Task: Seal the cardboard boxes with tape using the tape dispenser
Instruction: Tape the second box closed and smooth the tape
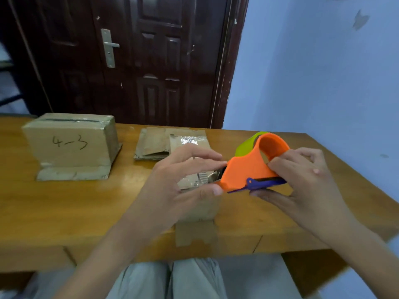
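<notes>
Two hands: both work at the orange plastic tape dispenser [250,169], held above the wooden table [64,203] near its front edge.
Right hand [302,182]: fingers curled round the dispenser's orange loop handle, thumb under its blue blade part; it grips the tool.
Left hand [172,182]: fingers and thumb pinch at the dispenser's front end, where clear shiny tape [205,178] shows.
Dispenser: tilted, with a lime-green cover at its far side.
Small cardboard box [200,208]: sits directly under the left hand, mostly hidden by it, at the near edge of the table.
Box marked "4-3" [71,143]: stands at far left on a flat piece of cardboard, tape along its top seam.
Flattened cardboard stack [159,145]: lies at far centre, beyond the left hand.
Background: dark brown door [129,57] and pale blue wall [323,72] beyond the table.
</notes>
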